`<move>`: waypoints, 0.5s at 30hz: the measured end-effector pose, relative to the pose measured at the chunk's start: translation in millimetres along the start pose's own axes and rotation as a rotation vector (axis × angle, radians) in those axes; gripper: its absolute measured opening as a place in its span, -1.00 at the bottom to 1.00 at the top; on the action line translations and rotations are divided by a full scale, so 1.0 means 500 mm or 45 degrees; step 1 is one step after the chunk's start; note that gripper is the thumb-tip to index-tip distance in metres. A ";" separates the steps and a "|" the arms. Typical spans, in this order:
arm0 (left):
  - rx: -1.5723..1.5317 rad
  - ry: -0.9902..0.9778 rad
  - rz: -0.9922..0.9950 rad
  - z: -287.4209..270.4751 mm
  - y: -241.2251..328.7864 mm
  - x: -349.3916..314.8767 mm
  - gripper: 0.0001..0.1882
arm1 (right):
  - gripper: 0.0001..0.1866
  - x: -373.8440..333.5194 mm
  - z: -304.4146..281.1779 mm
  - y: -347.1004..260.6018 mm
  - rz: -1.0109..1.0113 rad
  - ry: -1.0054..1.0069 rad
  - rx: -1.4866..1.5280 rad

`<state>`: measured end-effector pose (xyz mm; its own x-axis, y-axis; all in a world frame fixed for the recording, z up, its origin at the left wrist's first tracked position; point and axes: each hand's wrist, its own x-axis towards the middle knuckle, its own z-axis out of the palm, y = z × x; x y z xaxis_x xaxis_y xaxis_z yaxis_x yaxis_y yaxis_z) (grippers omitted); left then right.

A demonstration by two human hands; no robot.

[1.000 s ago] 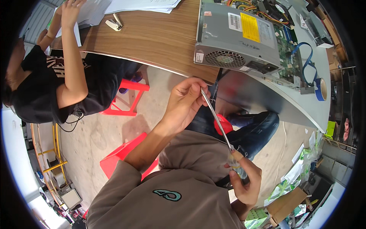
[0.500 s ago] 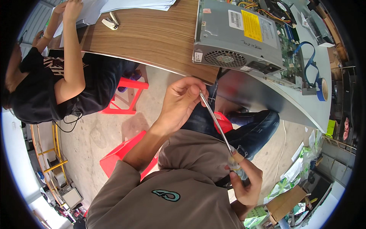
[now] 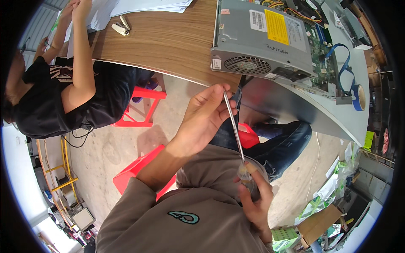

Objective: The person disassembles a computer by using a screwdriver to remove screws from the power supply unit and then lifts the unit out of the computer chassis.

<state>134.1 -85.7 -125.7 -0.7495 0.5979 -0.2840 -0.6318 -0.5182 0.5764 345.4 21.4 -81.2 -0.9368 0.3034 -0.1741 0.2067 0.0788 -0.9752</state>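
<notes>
A long screwdriver [image 3: 234, 126] slants across the space in front of my chest, its metal shaft pointing up and left. My right hand [image 3: 259, 196] grips its see-through handle [image 3: 246, 175] between thumb and fingers. At the far end, the thumb and fingertips of my left hand [image 3: 200, 120] pinch the tip. Whether a small part sits at that tip, I cannot make out. Beyond my hands, a grey metal power supply [image 3: 247, 38] with a fan grille and yellow label rests at the table's corner, not touched. A green circuit board [image 3: 318, 63] lies alongside it.
Blue tape [image 3: 358, 98] hangs at the right edge of the grey table [image 3: 344, 116]. A white stapler-like tool [image 3: 121, 28] and papers [image 3: 154, 5] lie on the wooden table [image 3: 168, 42]. Another person [image 3: 80, 97] sits at left. Red stools [image 3: 141, 168] stand nearby.
My right hand and the screwdriver handle have moved left, so the shaft stands steeper. My left hand still pinches the tip, its other fingers now more spread.
</notes>
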 end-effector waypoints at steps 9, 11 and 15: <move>0.002 0.268 -0.093 0.042 0.037 -0.006 -0.75 | -0.45 0.011 0.043 -0.017 0.089 -0.021 0.057; 0.019 0.292 -0.093 0.040 0.038 -0.007 -0.74 | -0.44 0.011 0.053 -0.018 0.124 -0.030 0.077; 0.059 0.333 -0.106 0.057 0.048 -0.005 -0.74 | -0.39 0.013 0.068 -0.021 0.138 -0.043 0.103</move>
<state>126.5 -82.1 -89.2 -0.7246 0.4563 -0.5165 -0.6883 -0.4417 0.5754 327.4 -9.7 -76.8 -0.9195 0.2739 -0.2818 0.2848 -0.0298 -0.9581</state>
